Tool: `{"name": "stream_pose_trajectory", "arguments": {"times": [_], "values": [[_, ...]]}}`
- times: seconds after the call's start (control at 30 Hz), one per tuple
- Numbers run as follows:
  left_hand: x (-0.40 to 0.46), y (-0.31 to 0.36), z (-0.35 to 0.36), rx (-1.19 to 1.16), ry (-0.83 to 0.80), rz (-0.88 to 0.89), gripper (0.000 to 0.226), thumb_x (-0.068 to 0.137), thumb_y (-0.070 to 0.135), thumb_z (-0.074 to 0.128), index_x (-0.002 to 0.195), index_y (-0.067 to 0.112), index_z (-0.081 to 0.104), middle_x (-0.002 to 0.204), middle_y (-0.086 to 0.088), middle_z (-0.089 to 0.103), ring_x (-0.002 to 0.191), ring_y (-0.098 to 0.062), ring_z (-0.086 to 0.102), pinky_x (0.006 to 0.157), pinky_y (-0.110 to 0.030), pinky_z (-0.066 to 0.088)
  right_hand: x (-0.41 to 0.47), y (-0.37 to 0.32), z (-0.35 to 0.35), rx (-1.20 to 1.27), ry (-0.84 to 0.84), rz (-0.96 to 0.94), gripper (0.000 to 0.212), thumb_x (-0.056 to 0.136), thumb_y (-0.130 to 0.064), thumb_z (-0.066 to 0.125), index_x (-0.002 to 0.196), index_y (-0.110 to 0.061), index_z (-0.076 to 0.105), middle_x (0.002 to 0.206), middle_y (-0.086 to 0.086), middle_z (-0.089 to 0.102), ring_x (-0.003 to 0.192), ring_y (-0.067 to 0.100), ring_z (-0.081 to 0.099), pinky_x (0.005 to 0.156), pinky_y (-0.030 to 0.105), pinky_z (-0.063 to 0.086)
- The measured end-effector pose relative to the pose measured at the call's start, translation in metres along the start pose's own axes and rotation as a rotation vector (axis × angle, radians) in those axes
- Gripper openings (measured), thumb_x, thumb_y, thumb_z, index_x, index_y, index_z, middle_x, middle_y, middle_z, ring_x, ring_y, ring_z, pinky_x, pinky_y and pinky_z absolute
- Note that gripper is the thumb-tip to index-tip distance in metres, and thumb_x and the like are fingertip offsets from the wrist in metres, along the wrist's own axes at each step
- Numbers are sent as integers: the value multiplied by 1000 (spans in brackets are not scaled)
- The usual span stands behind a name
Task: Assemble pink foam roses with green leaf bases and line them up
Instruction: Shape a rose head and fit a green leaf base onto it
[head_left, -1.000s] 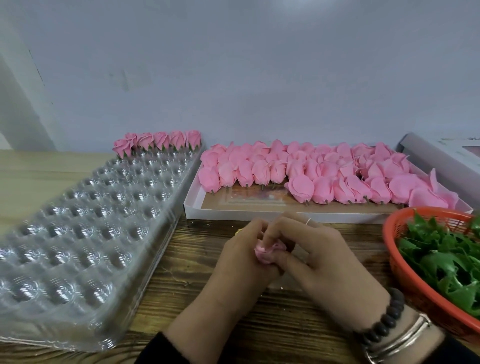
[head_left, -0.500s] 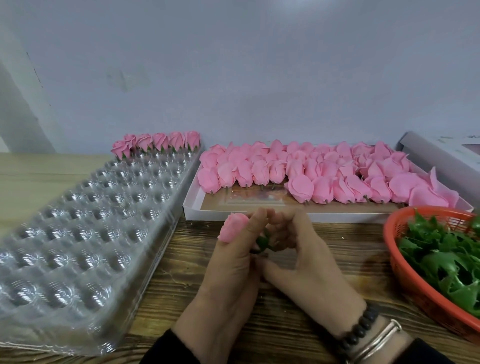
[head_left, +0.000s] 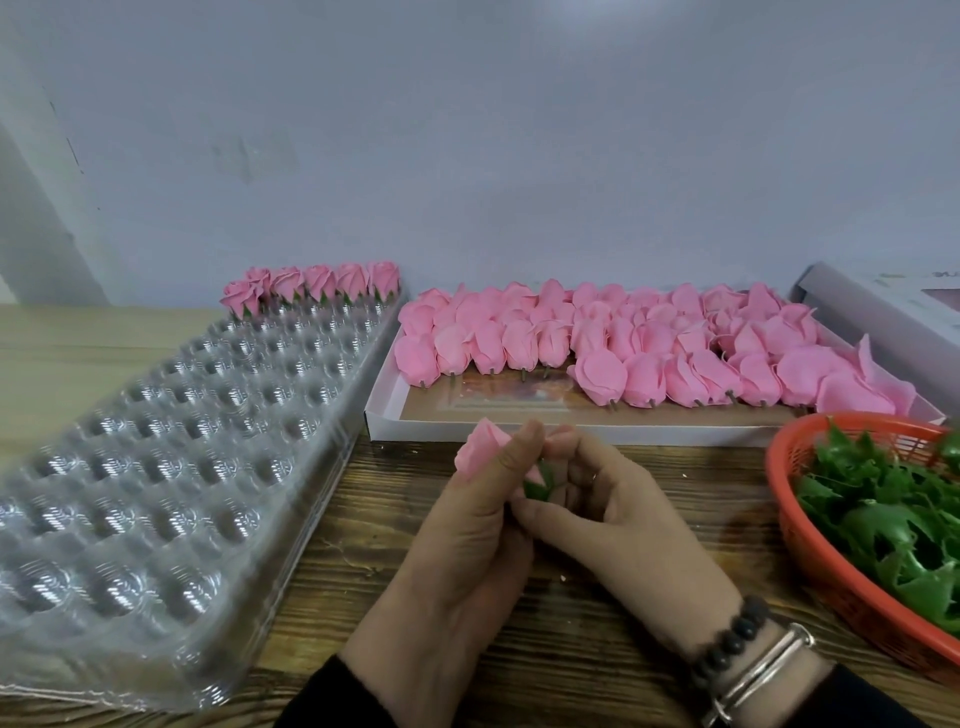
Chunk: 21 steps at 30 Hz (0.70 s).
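At nine o'clock a clear blister tray (head_left: 171, 467) is laid on the wooden surface (head_left: 363, 566), with five finished roses (head_left: 311, 286) lined up along its far end at eleven o'clock. At centre a pink foam rose (head_left: 480, 452) is gripped by the left hand (head_left: 467, 525), while its green leaf base (head_left: 540, 480) is apparently pinched by the right hand (head_left: 613, 514). At one o'clock a white box (head_left: 384, 410) is filled with bare pink buds (head_left: 644, 348). At three o'clock green leaves (head_left: 893, 514) are held in an orange basket (head_left: 831, 577).
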<state>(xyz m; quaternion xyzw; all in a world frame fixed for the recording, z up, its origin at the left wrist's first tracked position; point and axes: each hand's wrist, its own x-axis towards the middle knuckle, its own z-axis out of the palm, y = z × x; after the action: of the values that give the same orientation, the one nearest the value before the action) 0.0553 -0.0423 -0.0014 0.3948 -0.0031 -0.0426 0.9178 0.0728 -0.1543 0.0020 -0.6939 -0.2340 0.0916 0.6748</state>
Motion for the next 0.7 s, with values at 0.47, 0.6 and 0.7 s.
{"name": "stream_pose_trajectory", "arguments": {"times": [0.47,0.6,0.7], "values": [[2,1,-5,91,41,13,30,56,32,81,75,10,75,91,-14,69,89,-25,68,73,-32,57,0,-3,0,-36,8,-2,16,72,-5,73,79,-14,62,57,-7,56,56,4,53,55,15,44],[1,2,-5,195,43,35,26,63,30,82,77,9,74,83,-14,67,78,-22,67,68,-30,57,-1,-5,-6,-26,-51,9,19,80,-5,67,68,-20,64,53,-9,55,49,-1,51,51,9,40],[2,2,-5,308,138,159,32,69,26,77,88,0,72,88,-22,68,81,-29,67,75,-35,57,0,-1,-5,-83,54,-64,12,81,-5,65,86,-16,65,68,-3,58,63,3,54,60,13,46]]}}
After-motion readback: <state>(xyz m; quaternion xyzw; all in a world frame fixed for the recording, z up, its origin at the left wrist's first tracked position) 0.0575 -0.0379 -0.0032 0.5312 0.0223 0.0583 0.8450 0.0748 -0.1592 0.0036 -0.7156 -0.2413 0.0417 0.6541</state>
